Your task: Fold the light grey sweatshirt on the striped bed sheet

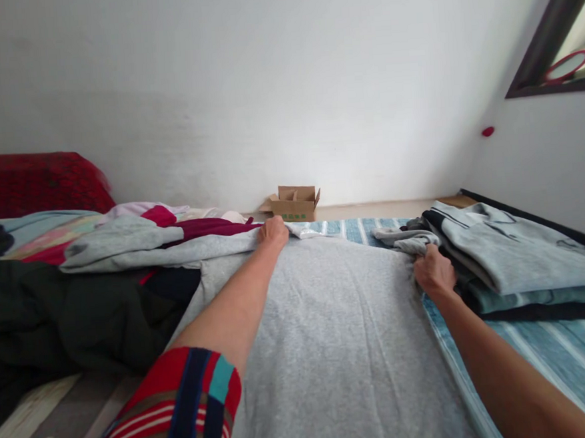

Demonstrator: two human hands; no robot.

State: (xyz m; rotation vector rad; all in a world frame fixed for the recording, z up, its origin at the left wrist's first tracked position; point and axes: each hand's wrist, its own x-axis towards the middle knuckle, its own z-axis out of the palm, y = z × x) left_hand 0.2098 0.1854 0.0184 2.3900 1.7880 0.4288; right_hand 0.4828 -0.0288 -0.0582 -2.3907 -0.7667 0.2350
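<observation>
Heathered grey garment [331,336], softly creased

The head camera looks forward and a little down from the person's eye level, between their own left arm [239,309] and right arm [497,358], which enter from about 7 and 4 o'clock. It faces the pale wall [289,99] at 12 o'clock, wide enough to catch a window [568,39] at 2. The grey garment [341,336] lies close below, toward 6, the cardboard box [296,209] farther off near centre.
</observation>
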